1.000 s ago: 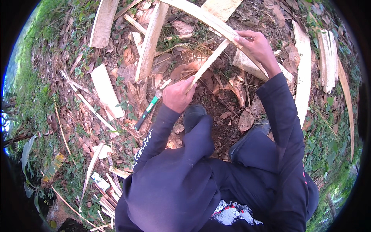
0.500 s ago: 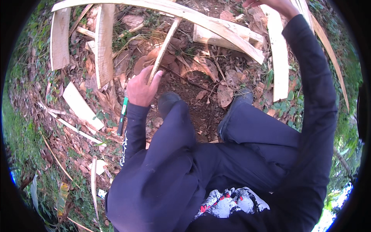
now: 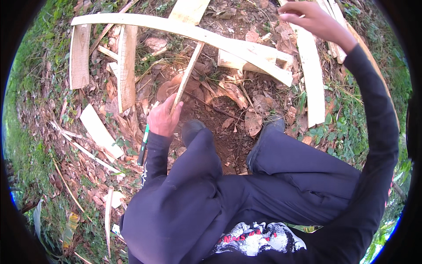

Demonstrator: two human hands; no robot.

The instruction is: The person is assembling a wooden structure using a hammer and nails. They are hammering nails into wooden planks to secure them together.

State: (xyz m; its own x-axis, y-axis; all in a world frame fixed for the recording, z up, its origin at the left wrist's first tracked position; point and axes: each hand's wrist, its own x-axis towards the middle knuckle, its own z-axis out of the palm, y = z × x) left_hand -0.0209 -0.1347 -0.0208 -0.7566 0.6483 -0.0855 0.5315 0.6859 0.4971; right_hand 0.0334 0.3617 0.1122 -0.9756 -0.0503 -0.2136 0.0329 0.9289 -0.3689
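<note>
1. Squatting over bare dirt and dry leaves, the person holds a thin wooden stick (image 3: 187, 74) in the left hand (image 3: 163, 118), its grip closed around the stick's lower end.
2. The stick slants up and away from that hand; its far end meets the underside of a long curved plank (image 3: 176, 30) that arches across the ground ahead.
3. A green-and-dark pen-like tool (image 3: 143, 147) lies on the leaves just beside the left wrist; whether it touches the sleeve cannot be told.
4. The right hand (image 3: 310, 18) is raised near the top edge, above the right end of the curved plank and beside a pale board (image 3: 310, 79) lying lengthwise. Its fingers look loosely curled with nothing visible inside, so the grip seems released.
5. More split boards lie at the left: a short one (image 3: 80, 57), a longer one (image 3: 126, 66), and a flat offcut (image 3: 100, 131) nearer the knee.
6. To handle the stick well, I judge the left hand should keep its hold low and firm so the top end stays seated against the plank and does not skid along the curve.
7. The dark shoes (image 3: 193, 130) sit close to the stick's foot, so any slip could bring it against them.
</note>
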